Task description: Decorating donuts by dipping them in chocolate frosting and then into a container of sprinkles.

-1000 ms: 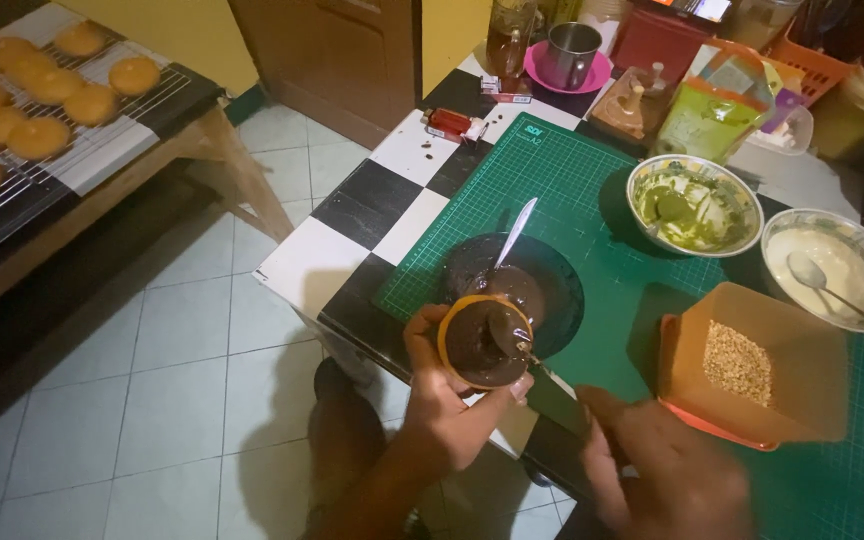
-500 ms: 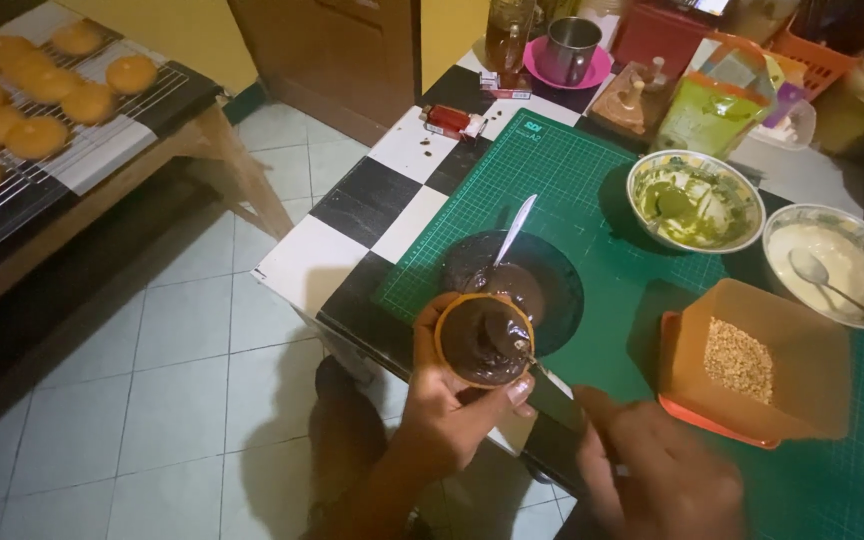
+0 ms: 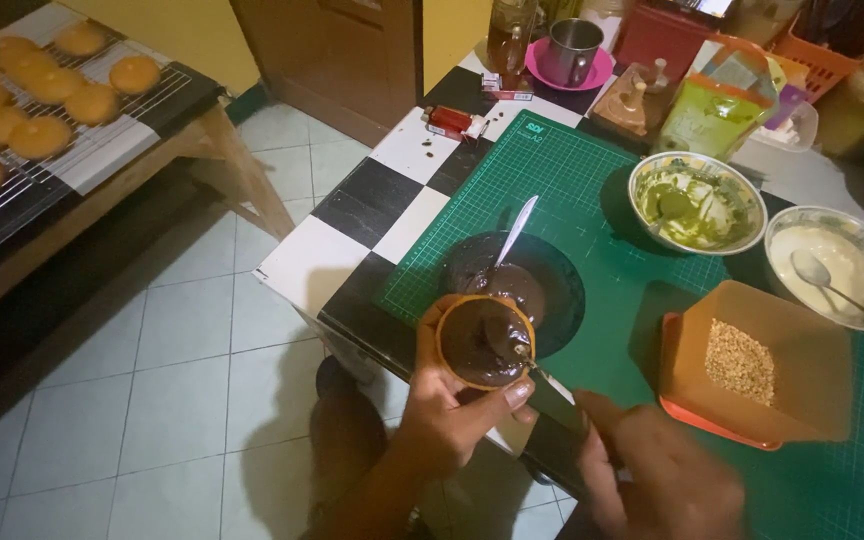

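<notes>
The left hand point(image 3: 442, 420) is cupped under a chocolate-coated donut point(image 3: 484, 341), holding it just in front of the dark chocolate bowl point(image 3: 552, 285). The right hand point(image 3: 652, 480) pinches a thin tool point(image 3: 542, 372) touching the glaze. The donut looks soft and light with sticky wet coating, so I'd grip it only by the bare underside.

A green-smeared bowl point(image 3: 697, 203), a metal mug point(image 3: 571, 50) on a pink saucer point(image 3: 597, 72), perhaps buns point(image 3: 42, 135) cooling.
</notes>
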